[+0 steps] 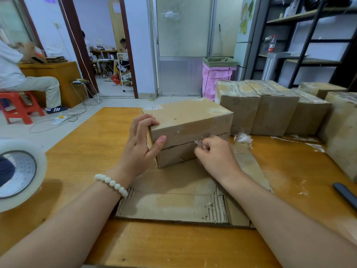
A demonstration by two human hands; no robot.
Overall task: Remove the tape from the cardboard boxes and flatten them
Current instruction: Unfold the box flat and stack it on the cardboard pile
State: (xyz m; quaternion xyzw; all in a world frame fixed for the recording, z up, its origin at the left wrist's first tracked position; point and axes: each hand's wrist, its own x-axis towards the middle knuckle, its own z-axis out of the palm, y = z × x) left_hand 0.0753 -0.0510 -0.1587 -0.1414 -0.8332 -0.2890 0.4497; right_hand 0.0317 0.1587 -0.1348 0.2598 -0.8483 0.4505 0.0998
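The box is held at its left end by the left hand: fingers curled over the top edge, thumb on the front face. Right of that thumb, clear tape at the seam is pinched by the right hand. Likely risks: strip snapped short if pulled steeply; facing paper torn; box dragged across the flattened cardboard beneath if the hold is slackened.

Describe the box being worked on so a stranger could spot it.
On the wooden table lies a flattened cardboard sheet. The box stands on it, left hand gripping its corner, right hand pinching its tape; the other boxes stand untouched behind.
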